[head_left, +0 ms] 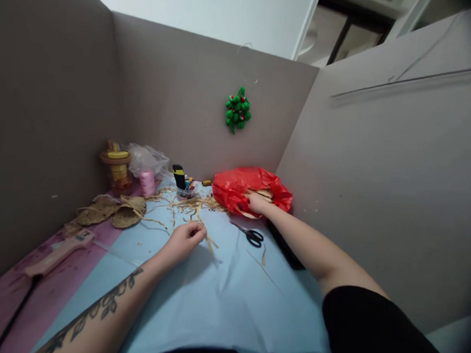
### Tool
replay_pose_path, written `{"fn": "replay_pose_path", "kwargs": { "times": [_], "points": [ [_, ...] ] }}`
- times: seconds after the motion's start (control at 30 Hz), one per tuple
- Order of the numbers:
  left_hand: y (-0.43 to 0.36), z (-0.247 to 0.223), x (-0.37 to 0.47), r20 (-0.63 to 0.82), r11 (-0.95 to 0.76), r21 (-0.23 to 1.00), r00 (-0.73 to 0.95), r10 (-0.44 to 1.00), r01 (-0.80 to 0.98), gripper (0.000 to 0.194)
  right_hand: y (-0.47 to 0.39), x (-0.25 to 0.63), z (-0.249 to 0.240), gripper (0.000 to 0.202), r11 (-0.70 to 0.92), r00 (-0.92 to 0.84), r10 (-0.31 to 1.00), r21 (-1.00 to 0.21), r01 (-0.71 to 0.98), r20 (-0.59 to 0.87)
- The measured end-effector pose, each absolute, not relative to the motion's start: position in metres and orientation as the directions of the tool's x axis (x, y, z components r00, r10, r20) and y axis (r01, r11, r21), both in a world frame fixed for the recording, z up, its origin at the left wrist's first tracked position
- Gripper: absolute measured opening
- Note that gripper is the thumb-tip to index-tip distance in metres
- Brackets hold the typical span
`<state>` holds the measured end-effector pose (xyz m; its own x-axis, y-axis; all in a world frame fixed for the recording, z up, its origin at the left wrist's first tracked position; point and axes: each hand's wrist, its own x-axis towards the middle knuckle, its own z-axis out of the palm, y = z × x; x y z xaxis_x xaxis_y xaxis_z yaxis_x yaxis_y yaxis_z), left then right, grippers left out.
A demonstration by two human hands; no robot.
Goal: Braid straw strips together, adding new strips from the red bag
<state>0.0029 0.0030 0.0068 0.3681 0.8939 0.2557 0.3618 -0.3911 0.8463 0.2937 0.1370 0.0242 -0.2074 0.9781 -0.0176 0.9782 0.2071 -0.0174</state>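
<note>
My left hand (186,240) is held over the blue table cover, its fingers pinched together. Thin dried straw strips (211,242) stick out at its fingertips, and one appears to be between them. At the back right, my right hand (258,204) reaches into the mouth of a red plastic bag (235,183). Its fingers are curled and partly hidden by the bag, so what they grip is not clear. Pale dried husk pieces (262,193) show inside the bag. Black-handled scissors (254,238) lie between my hands, in front of the bag.
Loose straw litters the blue cover (225,306). Two woven pieces (129,212), a pink thread spool (147,183), a clear plastic bag (147,160) and a small tub (184,192) with a cutter stand behind. A glue gun (60,251) lies left. Grey panels (176,96) enclose the table.
</note>
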Motion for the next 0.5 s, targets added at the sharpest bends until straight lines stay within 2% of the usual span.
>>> {"fn": "replay_pose_path", "kwargs": {
  "times": [0.13, 0.27, 0.5],
  "points": [
    [0.004, 0.004, 0.003, 0.255, -0.385, 0.85, 0.359, 0.898, 0.36, 0.025, 0.144, 0.309, 0.033, 0.022, 0.105, -0.1, 0.991, -0.062, 0.992, 0.087],
    [0.004, 0.005, 0.003, 0.251, -0.385, 0.848, 0.366, 0.896, 0.364, 0.026, 0.146, 0.321, 0.043, 0.026, 0.084, -0.061, 0.977, -0.103, 0.991, 0.205],
    [0.003, 0.008, 0.004, 0.241, -0.379, 0.849, 0.368, 0.898, 0.368, 0.028, 0.138, 0.333, 0.054, 0.042, 0.055, -0.028, 0.968, -0.103, 0.993, 0.25]
  ]
}}
